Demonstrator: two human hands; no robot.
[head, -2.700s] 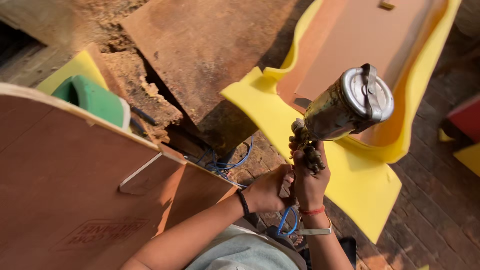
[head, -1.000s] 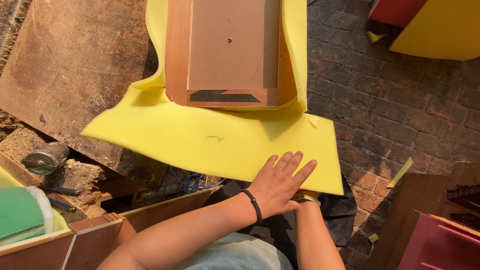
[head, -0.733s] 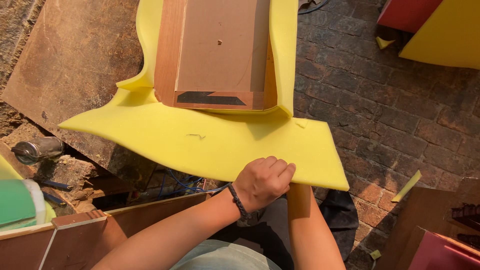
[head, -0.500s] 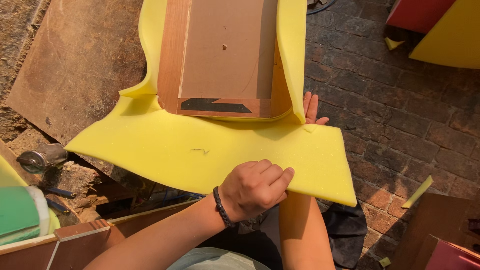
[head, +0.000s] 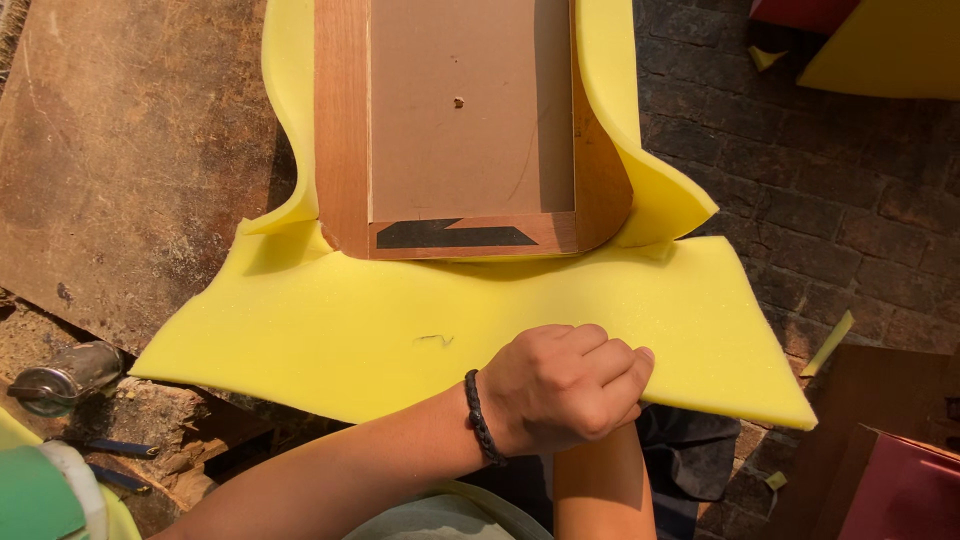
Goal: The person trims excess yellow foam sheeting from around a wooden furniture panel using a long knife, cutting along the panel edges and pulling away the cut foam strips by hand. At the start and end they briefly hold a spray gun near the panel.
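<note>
One foam sheet: a wide yellow foam sheet spreads across the middle of the view, its sides curling up around a wooden frame.
Ground: brick paving on the right, a worn rusty-brown board on the left beneath the foam's edge.
Wooden frame: a brown wooden frame with a flat hardboard panel inside rests on the foam, a black arrow-shaped mark on its near rail.
Left hand: the left hand, a dark braided band at the wrist, is curled into a fist over the foam's near edge, fingers closed on the foam.
Right hand: only the right forearm shows, reaching under the foam; the hand is hidden and its state cannot be told.
Metal can: a grimy metal can lies at far left, apart from both hands.
</note>
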